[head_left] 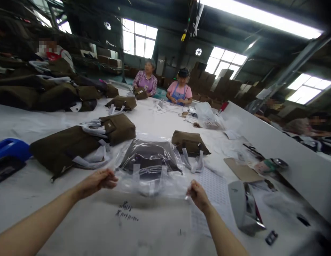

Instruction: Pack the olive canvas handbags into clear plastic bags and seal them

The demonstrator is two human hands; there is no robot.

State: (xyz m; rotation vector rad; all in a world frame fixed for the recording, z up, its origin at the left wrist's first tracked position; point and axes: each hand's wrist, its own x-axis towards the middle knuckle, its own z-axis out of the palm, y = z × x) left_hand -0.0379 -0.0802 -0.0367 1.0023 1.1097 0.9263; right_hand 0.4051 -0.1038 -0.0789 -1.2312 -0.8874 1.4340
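Left hand point(97, 181) and right hand point(199, 195) pinch a clear plastic bag point(152, 186) around a dark handbag point(148, 156). Olive handbag point(189, 142) just beyond, on white table point(18, 199).

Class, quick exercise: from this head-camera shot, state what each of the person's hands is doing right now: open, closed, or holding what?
Left hand: closed, pinching the edge of a clear plastic bag.
Right hand: closed, pinching the opposite edge of the same bag.

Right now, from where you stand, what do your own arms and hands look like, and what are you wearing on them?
Both forearms are bare, with no sleeve showing in view. The left hand and the right hand wear no gloves, and I can make out no watch, bracelet or ring on either.
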